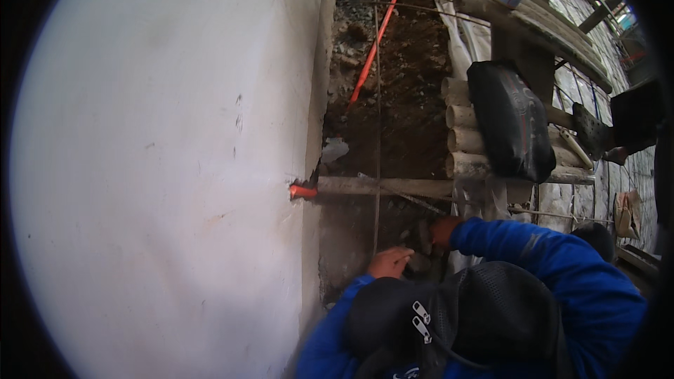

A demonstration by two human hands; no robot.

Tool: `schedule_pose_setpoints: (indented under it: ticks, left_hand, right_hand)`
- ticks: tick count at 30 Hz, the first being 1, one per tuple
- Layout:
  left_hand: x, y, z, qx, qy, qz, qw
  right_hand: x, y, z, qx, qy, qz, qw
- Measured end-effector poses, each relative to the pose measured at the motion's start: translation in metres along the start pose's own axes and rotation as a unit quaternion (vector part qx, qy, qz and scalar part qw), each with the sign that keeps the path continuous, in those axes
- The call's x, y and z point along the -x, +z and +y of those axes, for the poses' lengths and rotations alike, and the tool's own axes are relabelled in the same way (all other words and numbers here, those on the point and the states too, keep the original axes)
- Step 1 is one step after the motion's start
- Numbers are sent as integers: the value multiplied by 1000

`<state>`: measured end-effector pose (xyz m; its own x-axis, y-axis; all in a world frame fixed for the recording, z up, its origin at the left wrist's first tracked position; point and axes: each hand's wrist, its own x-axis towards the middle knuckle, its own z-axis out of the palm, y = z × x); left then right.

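Observation:
Low in the dug strip beside the white wall, both my hands work close together over dark soil. My left hand (pixel 390 262) lies with its fingers stretched toward a grey stone (pixel 420 262) beside it. My right hand (pixel 444 231) is bent down and closed around the edge of a smaller grey stone (pixel 425 236). Its fingertips are partly hidden and a little blurred. Thin metal rod (pixel 377 133) runs down the trench and ends near my left hand.
The white wall (pixel 175 154) fills the left, with an orange pipe stub (pixel 303 191) in its broken edge. Another orange pipe (pixel 375 42) slants up the trench. Crossing it is a grey beam (pixel 393 186). A black bag (pixel 511 119) rests on pale tubes (pixel 463 140); another person's shoe (pixel 593 132) is right.

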<state>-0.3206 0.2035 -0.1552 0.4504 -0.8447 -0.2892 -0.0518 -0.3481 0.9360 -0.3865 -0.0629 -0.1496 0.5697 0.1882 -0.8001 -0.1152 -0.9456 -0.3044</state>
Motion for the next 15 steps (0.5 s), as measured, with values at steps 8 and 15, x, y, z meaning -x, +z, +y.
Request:
schedule_pose_setpoints:
  ticks: [8,15]
  left_hand:
    - [114,-5,-17,-79,-405,425,806]
    - [88,-6,-51,-137,-545,311,766]
  right_hand:
    - [13,-16,-15,128,-60,-56,988]
    - [-84,68,-81,26,-303,53,951]
